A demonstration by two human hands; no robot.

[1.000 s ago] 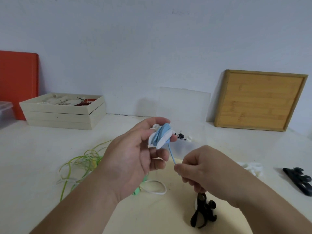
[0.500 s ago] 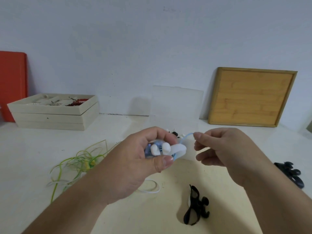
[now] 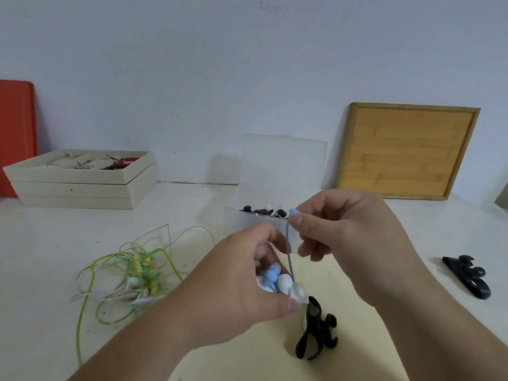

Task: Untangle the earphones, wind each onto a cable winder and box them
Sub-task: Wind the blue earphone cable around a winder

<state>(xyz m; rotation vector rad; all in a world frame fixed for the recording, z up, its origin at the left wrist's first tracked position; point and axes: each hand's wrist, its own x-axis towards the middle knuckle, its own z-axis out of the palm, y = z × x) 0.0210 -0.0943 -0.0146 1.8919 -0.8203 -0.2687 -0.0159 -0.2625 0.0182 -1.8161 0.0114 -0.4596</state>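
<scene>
My left hand (image 3: 236,287) grips a white cable winder (image 3: 295,291) with blue earphones (image 3: 270,276) wound on it. A short length of blue cable (image 3: 289,251) runs up from the winder to my right hand (image 3: 349,237), which pinches the cable's blue plug end between thumb and forefinger. Behind my hands stands an open clear plastic box (image 3: 247,218) holding wound earphones. A tangle of green and yellow earphones (image 3: 140,273) lies on the table to the left. A black cable winder (image 3: 316,331) lies just below my hands.
Another black winder (image 3: 467,276) lies at the right. The box's clear lid (image 3: 286,160) leans on the wall. A cream jewellery tray stack (image 3: 79,182) and an orange board (image 3: 16,133) are back left, a wooden board (image 3: 404,149) back right.
My left hand has lowered and turned the winder. My right hand rose from below the winder to above it, drawing the remaining blue cable upward, now held at the plug end.
</scene>
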